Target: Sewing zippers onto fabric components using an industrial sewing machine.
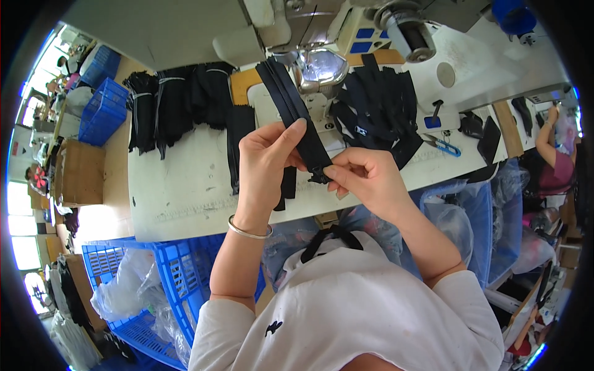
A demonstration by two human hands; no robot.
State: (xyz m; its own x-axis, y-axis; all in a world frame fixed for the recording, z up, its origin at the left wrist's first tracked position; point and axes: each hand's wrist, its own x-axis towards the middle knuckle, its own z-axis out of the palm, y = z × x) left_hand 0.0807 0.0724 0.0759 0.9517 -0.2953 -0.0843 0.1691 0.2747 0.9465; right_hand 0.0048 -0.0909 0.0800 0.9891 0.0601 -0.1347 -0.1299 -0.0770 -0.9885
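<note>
A black zipper (286,93) slants across the front of the sewing machine (322,69), its far end close to the lit needle area. My left hand (265,157) grips it around the middle, thumb on top. At the near end, my right hand (366,178) pinches the tape beside a small dark part that looks like the slider. More black zipper tape (242,123) lies on the table by my left hand and hangs below it. To the right of the needle area spreads a loose heap of black zippers (377,105).
Tied bundles of black zippers (176,105) lie at the table's left. Blue-handled snips (444,146) rest on the right, near a dark flat object (489,141). A blue crate (167,266) with clear plastic stands below left, a blue bin (476,216) below right. Another person (557,164) sits far right.
</note>
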